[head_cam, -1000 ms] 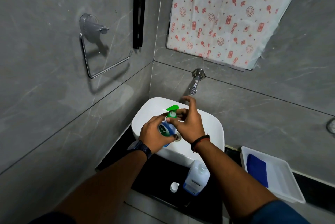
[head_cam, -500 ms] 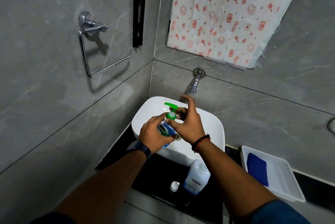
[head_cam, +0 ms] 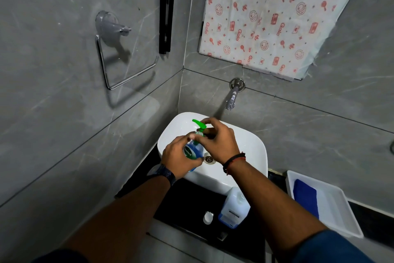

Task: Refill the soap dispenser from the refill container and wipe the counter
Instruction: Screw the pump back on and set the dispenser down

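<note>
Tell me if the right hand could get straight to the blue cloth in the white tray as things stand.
Probably not right away: the right hand is busy at the green pump of the soap dispenser. Once it lets go, the path looks free; the blue cloth lies uncovered in the open white tray on that side.

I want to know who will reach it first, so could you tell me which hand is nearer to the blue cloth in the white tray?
The right hand: it is at the dispenser pump, on the blue cloth's side. The left hand grips the bottle, farther away.
</note>
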`<state>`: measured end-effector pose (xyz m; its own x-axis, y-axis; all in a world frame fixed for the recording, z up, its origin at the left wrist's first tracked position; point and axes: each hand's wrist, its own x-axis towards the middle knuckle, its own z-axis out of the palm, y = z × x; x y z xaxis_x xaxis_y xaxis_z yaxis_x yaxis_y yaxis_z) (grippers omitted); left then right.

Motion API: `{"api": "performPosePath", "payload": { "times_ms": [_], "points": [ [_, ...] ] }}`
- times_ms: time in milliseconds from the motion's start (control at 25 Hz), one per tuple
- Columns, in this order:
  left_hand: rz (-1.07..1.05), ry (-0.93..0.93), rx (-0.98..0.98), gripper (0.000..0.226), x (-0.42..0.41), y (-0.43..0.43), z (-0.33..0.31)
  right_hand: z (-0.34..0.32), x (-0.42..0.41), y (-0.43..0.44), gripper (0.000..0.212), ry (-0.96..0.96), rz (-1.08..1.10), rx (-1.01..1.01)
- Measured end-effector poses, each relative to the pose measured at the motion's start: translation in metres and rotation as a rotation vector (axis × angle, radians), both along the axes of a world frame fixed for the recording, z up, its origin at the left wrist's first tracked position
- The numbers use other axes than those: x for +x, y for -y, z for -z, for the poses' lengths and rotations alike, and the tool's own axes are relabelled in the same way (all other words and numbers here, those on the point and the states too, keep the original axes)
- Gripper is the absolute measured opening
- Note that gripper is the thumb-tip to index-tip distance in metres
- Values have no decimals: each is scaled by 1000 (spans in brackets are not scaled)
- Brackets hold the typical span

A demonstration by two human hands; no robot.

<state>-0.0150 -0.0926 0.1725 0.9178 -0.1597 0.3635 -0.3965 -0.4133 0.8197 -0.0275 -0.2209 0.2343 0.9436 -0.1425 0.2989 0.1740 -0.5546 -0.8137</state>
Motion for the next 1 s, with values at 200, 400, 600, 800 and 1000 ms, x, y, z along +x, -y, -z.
{"api": "performPosePath", "payload": {
  "times_ms": [200,400,600,800,1000],
  "points": [
    [12,-31,41,73,6,-12,5,-5,10,-3,21,6,-98,-60],
    [2,-38,79,71,15,-30,27,4,20,-10,20,-99,-307,-109],
    [-119,-130,19,59,29,-58,79,83,14,-33,19,35,70,-32],
    [-129,-138,-62,74,42,-76,152,208,0,-34,37,-261,-163,-508],
    [-146,-141,-77,70,54,-81,204,283,4,-38,66,-280,-229,-676]
  ]
}}
